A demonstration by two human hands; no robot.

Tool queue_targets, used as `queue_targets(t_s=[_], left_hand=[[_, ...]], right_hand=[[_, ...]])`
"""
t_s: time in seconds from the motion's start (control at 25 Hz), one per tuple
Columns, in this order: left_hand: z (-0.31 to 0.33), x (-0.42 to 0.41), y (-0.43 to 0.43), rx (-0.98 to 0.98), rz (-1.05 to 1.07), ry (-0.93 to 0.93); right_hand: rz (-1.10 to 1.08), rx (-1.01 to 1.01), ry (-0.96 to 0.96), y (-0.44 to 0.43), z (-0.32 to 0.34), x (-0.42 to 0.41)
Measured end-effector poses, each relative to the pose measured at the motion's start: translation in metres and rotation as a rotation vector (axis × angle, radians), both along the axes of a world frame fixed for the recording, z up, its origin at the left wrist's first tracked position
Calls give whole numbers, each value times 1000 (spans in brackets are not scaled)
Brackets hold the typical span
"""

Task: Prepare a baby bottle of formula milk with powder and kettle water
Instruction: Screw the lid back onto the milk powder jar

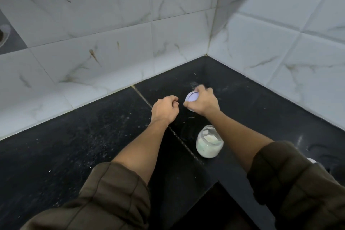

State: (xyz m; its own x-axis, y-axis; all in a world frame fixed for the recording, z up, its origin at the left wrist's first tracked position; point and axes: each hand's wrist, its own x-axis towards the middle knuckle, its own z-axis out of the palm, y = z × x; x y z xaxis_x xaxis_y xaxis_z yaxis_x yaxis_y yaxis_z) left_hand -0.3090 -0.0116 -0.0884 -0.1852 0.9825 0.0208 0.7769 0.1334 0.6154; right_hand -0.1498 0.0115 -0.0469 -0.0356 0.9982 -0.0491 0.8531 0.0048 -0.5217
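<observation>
Toward the back corner of the black counter (74, 145), where the two tiled walls (112, 43) meet, both hands are stretched out from rolled-up olive sleeves (104, 198). The right hand (203, 101) is knuckles up, with its fingers curled around a round lavender lid (192, 97), gripping it by the rim so the flat face tilts toward the left hand; whether the lid touches the counter cannot be told. The left hand (165, 109) hovers just beside it, back of the hand up, fingers tucked into a loose fist with the thumb against them and nothing visible inside. Nearer the counter's front edge, just under the right forearm, stands a small clear jar (209, 142), upright and uncapped, holding white powder that is heaped and clumped against the glass. Pale specks are scattered over the dark counter surface.
</observation>
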Motion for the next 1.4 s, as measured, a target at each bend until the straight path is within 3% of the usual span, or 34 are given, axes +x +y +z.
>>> queue_targets(t_s=[0.08,0.24,0.6,0.8,1.16,1.4], left_hand=[[7,14,-7,8,-37,-7],[12,38,-31,8,-118,-31],[13,68,-78,-190,-229,-73],[1,83,-105,-280,-289,-132],[-24,95,-110,-190,-177,-228],[-30,98,-108,-142,-170,-280]], right_hand=[[-115,76,188,-13,11,15],[-208,125,260,-48,16,42],[-37,124,43,-107,0,72],[54,60,24,-120,-16,81],[133,-14,-167,-122,-26,74],[63,-14,-230,-119,-20,68]])
